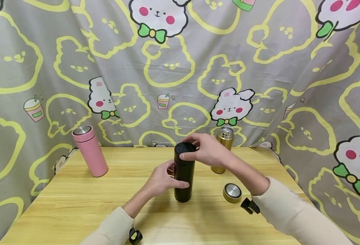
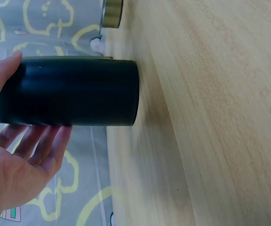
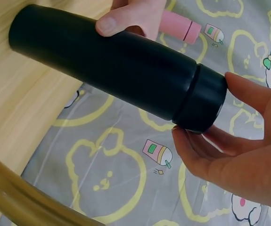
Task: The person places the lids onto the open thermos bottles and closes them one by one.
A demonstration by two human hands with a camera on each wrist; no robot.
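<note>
A black thermos bottle (image 1: 183,175) stands upright at the middle of the wooden table. My left hand (image 1: 164,177) holds its body, thumb across the front and fingers behind. In the left wrist view, the bottle's base (image 2: 126,92) sits close to the tabletop. At the top, my right hand (image 1: 209,149) grips the black lid (image 1: 184,148) between thumb and fingers. The right wrist view shows a thin seam between this lid (image 3: 201,99) and the body, with fingertips on the lid's sides.
A pink thermos (image 1: 91,153) with its lid on stands at the back left. Behind my right hand is a gold thermos (image 1: 226,139) with its mouth uncovered. Its gold lid (image 1: 232,193) lies on the table (image 1: 131,217) at right. A patterned curtain (image 1: 180,68) hangs behind.
</note>
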